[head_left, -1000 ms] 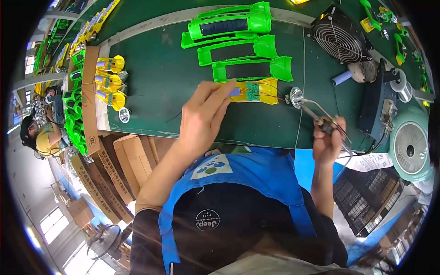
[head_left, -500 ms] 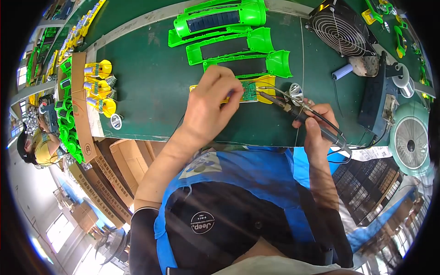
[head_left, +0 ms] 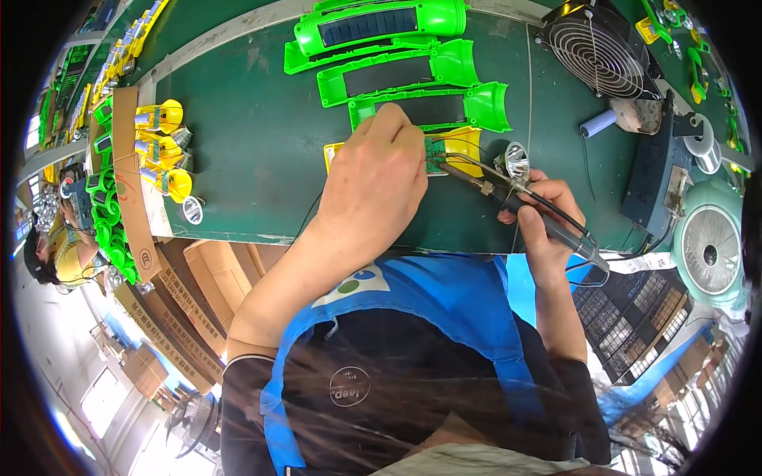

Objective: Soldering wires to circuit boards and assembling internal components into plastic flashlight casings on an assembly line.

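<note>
My right hand [head_left: 552,226] is wrapped around a soldering iron [head_left: 468,179] with a thin metal feed tube running alongside it. The iron's tip touches or nearly touches a small green circuit board [head_left: 435,149], which lies in a yellow flashlight housing [head_left: 467,146]. My left hand [head_left: 377,178] covers the housing's middle, its fingers curled down beside the board. Its fingertips are hidden, so what they pinch cannot be made out. Thin wires run from the board, and a silvery reflector cup [head_left: 517,161] sits just right of the housing, near the iron.
Green flashlight shells [head_left: 486,107] lie beyond my hands. Yellow assemblies [head_left: 168,151] stand at left by a cardboard box edge [head_left: 127,170]. At right are a black fan [head_left: 595,59], a blue cell [head_left: 598,123], a dark soldering station [head_left: 655,178] and a pale green fan [head_left: 709,250].
My left hand has turned over the housing, so its back now hides the fingertips. The soldering iron stays at the board, having shifted only slightly.
</note>
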A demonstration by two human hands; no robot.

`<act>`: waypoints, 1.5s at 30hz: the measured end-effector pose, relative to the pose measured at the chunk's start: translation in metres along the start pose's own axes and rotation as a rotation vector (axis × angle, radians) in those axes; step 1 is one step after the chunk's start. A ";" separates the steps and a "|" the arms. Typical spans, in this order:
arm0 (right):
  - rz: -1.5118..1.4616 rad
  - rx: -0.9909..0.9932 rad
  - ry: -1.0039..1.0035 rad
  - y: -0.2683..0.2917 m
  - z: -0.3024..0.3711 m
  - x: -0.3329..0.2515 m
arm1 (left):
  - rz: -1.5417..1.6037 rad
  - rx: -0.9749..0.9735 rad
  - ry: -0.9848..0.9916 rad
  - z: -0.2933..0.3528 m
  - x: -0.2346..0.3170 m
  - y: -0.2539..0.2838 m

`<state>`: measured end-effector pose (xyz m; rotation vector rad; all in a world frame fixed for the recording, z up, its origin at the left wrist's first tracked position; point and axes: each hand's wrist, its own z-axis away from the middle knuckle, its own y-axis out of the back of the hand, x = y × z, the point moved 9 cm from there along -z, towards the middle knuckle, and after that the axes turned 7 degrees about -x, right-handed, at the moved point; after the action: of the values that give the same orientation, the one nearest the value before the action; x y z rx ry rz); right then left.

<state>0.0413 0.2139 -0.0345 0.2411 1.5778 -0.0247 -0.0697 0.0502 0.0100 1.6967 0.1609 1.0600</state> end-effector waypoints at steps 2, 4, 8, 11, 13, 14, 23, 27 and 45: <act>-0.025 -0.002 0.000 -0.004 0.000 -0.004 | -0.004 -0.012 0.007 -0.001 0.001 -0.001; -0.212 0.124 -0.169 0.000 0.006 0.010 | -0.006 -0.026 0.012 -0.002 0.000 -0.002; -0.047 0.017 -0.003 0.003 0.001 0.004 | 0.002 -0.017 0.021 -0.002 0.000 -0.001; -0.055 -0.010 0.046 0.003 0.002 0.002 | -0.002 -0.038 0.027 -0.002 -0.001 -0.002; -0.132 0.048 0.007 0.007 0.008 0.010 | 0.001 -0.034 0.013 -0.003 0.000 -0.002; -0.081 0.023 0.065 0.009 0.006 0.008 | 0.000 -0.037 0.012 -0.003 0.001 -0.002; -0.375 0.199 0.015 0.019 0.009 0.011 | 0.005 0.001 0.016 -0.003 -0.002 -0.002; -0.244 0.170 0.139 0.024 0.000 -0.007 | 0.018 -0.035 0.005 -0.004 -0.002 -0.002; -0.089 0.029 0.395 0.001 -0.052 -0.039 | -0.112 -0.037 -0.355 0.005 0.029 0.025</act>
<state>-0.0098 0.2182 0.0053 0.2062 1.9822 -0.0736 -0.0589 0.0529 0.0470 1.7908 0.0071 0.6624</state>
